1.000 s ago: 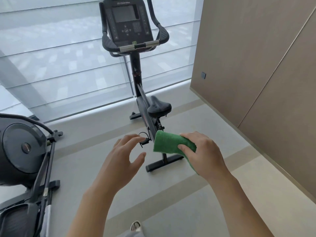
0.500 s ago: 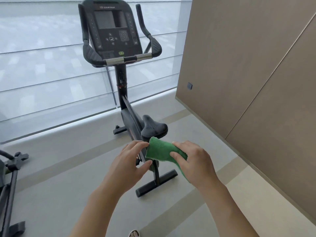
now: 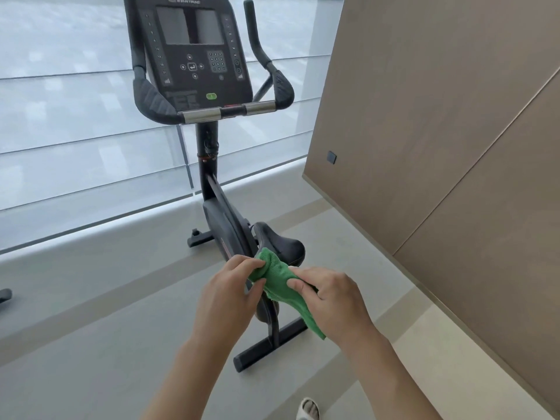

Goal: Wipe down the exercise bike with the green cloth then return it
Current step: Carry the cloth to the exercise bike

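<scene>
both hands hold the green cloth [image 3: 277,275] in the air, in front of the exercise bike [image 3: 209,122] and not yet touching it. left hand [image 3: 231,294] pinches the upper bunched end between thumb and curled fingers [image 3: 245,263]; right hand [image 3: 328,295] grips the middle, fingers wrapped round it, and a tail hangs down toward 5 o'clock past the wrist. the cloth sits just below the saddle [image 3: 280,245] as seen from here, the console [image 3: 195,53] and handlebars [image 3: 212,113] well up at 12 o'clock. judgement: wiping has not begun, the cloth looks to be getting refolded or regripped. risks: the loose tail could snag on the seat post or drag on the floor [image 3: 91,313] if the hands drop toward the frame; a bunched cloth gives a small contact patch, so surfaces may get skipped; pressing on the keypad [image 3: 216,63] could trigger buttons. one sandalled foot [image 3: 309,409] stands at 6 o'clock near the rear stabiliser bar [image 3: 269,347], a possible trip point when stepping round.
</scene>
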Tool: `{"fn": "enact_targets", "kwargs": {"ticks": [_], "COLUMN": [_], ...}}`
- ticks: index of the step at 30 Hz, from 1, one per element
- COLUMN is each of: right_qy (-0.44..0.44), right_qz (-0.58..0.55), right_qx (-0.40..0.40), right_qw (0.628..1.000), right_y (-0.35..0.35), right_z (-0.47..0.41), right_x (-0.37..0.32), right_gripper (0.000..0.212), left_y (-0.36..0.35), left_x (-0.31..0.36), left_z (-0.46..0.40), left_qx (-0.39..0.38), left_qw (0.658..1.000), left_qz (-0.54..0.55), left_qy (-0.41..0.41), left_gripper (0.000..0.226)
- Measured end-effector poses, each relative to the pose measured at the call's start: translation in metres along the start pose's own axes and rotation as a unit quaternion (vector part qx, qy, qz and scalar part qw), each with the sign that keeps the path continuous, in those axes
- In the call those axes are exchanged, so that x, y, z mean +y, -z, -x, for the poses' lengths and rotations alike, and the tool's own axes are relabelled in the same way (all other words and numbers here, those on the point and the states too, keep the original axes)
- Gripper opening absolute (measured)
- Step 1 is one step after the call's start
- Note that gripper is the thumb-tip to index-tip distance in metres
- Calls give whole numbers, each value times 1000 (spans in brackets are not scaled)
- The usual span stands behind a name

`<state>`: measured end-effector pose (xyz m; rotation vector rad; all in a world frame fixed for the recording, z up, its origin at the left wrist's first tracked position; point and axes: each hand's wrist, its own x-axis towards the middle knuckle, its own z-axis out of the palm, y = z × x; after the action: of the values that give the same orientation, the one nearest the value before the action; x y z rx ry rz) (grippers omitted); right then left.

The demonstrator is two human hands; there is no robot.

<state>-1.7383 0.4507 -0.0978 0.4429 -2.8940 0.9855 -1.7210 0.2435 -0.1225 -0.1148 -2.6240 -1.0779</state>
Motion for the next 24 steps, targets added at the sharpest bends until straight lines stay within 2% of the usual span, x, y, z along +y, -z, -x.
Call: {"fn": "enact_targets", "kwargs": {"ticks": [9,17,24], "right_qy": [1,24,33], "right_qz": [-12,-32,-56], "right_qx": [-5,-90,-163], "right_qw": [1000,995,984], "right_y": [-7,-7,-28], "right_z": [-91,-200,-257], "right_x": [56,126,166], "right_gripper": [29,30,19], "left_y": [-35,-75,-99], "left_x": [-20,-29,-41], "left_z": [-84,-174,-212], "left_qx": [23,9,-23], "left_qw": [1000,995,986], "left_qz": [-13,-83,-116], "left_qy": [13,58,116], "left_gripper": [13,10,6]}}
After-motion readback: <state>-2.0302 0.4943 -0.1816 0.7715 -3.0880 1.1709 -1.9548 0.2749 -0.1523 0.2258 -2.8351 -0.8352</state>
